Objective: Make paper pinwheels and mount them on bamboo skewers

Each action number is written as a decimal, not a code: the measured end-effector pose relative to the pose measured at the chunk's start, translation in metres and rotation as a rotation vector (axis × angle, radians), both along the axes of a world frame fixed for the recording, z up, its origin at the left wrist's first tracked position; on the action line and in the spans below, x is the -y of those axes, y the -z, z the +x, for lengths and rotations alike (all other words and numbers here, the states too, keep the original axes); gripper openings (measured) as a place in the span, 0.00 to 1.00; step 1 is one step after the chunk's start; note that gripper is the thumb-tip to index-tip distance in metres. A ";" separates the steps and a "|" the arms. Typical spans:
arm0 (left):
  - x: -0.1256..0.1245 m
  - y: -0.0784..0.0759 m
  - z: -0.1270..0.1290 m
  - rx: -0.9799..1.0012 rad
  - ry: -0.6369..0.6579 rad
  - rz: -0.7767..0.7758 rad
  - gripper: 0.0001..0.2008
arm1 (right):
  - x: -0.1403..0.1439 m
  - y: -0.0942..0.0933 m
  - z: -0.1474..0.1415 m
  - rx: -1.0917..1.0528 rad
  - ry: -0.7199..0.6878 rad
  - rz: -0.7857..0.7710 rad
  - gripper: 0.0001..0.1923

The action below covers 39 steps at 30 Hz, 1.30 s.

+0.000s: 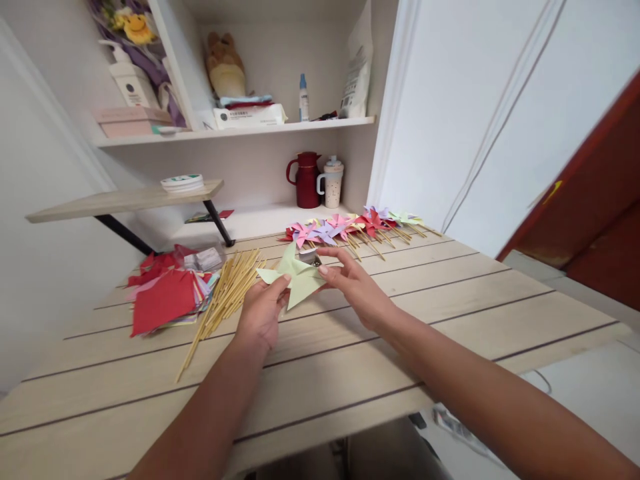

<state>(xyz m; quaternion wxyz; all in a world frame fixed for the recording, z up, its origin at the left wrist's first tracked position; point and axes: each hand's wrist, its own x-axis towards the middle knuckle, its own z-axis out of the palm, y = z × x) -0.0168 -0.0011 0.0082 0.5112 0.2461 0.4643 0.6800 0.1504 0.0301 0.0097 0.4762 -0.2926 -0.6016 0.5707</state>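
My left hand pinches a pale green paper pinwheel between thumb and fingers, above the table. The pinwheel's folded blades point outward, and no stick shows on it. Just behind it sits a small box with little shiny pieces inside, too small to make out, partly covered by the paper. At the right edge of this box is my right hand, its thumb and index finger apart. The lower fingers of that hand are partly hidden. Left of my left hand lies a loose pile of thin wooden sticks.
Red and coloured paper sheets are stacked at the left. Finished pinwheels on sticks lie in a row along the back. Beyond them stand a dark red jug and a speckled cup. A small raised shelf overhangs the back left.
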 end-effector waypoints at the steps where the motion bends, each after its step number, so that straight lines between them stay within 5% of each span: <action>1: -0.001 -0.001 -0.002 0.033 -0.023 -0.013 0.06 | 0.001 0.000 0.000 0.030 -0.009 0.044 0.26; 4: -0.003 -0.002 -0.006 0.117 -0.079 -0.037 0.06 | 0.003 0.004 0.000 0.175 0.033 0.245 0.35; 8: -0.004 -0.001 -0.007 0.170 -0.104 -0.037 0.07 | 0.004 0.009 -0.003 0.378 0.199 0.607 0.32; 15: -0.004 -0.001 -0.009 0.163 -0.136 -0.082 0.07 | 0.003 0.011 -0.004 0.413 0.346 0.756 0.24; 19: 0.000 -0.001 -0.006 0.114 -0.103 -0.052 0.06 | 0.001 0.009 -0.002 0.367 0.402 0.679 0.13; 26: 0.006 0.000 0.004 -0.007 0.000 -0.035 0.07 | -0.006 0.002 0.006 0.337 0.283 0.398 0.25; 39: 0.008 0.003 0.006 -0.078 0.114 -0.028 0.15 | -0.007 0.003 0.001 0.278 0.206 0.248 0.20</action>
